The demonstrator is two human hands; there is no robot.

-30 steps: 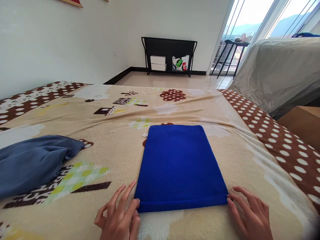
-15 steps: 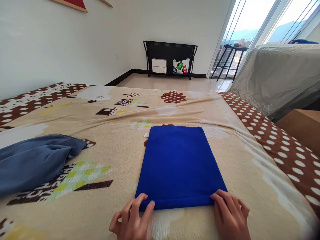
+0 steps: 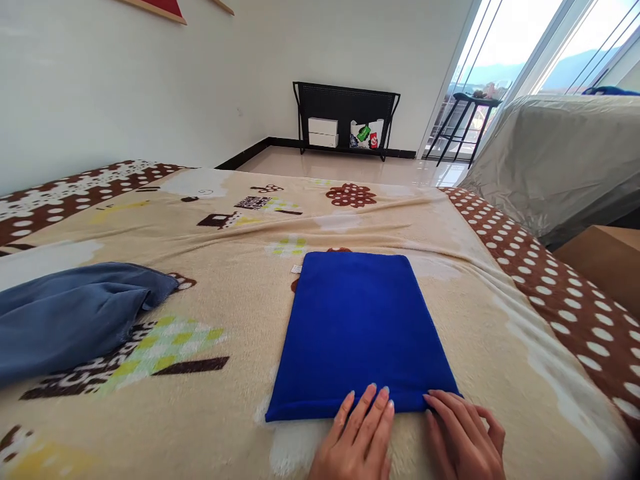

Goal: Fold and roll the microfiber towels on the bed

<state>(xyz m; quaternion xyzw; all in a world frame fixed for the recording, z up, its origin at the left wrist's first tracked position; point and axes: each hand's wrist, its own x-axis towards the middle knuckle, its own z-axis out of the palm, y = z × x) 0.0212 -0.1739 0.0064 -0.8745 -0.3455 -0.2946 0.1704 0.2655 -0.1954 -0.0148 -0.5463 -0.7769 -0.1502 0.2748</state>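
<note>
A folded bright blue cloth (image 3: 360,327) lies flat on a beige patterned blanket (image 3: 240,267) that covers the bed. My left hand (image 3: 357,440) rests at the middle of the cloth's near edge, fingers stretched out and together, tips on the cloth. My right hand (image 3: 463,440) lies beside it at the cloth's near right corner, fingers flat and extended. Neither hand holds anything.
A crumpled grey-blue garment (image 3: 70,317) lies on the blanket at the left. A covered piece of furniture (image 3: 560,153) and a brown box (image 3: 607,257) stand at the right. A black rack (image 3: 347,120) stands against the far wall.
My left hand has slid right from the cloth's near left corner to the middle of the near edge, close to my right hand. My right hand stays at the right corner.
</note>
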